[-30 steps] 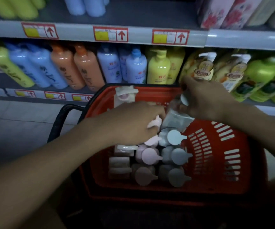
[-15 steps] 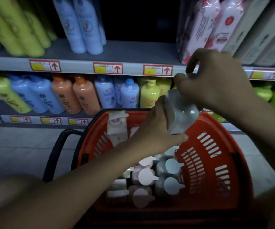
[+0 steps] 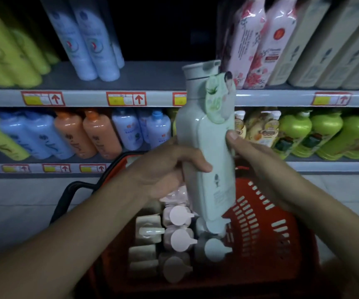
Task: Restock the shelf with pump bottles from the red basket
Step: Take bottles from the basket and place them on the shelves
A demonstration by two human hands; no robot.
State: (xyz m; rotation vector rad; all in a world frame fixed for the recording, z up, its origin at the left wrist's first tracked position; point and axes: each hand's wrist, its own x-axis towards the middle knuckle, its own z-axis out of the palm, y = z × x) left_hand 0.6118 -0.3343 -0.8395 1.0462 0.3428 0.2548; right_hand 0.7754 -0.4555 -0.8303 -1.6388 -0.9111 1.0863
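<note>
Now that the pale green plastic pump bottle (image 3: 206,152) has risen clear of the red slotted plastic basket (image 3: 260,223), left hand (image 3: 165,169) and right hand (image 3: 252,160) both clasping it, shelving can follow

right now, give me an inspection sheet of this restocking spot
surface: grey upper shelf has a bare gap between the blue bottles and the pink floral bottles
job's things: pale green bottle held up above the red basket, a tag hanging near its top; more pump bottles packed in the basket
clutter: nothing seen
grippers: left hand has its grip around the bottle's middle; right hand holds its other side, thumb on the front
cables: nothing seen
surroundings: lower shelf filled with orange bottles and green ones; dim lighting; price labels on the shelf edges
</note>
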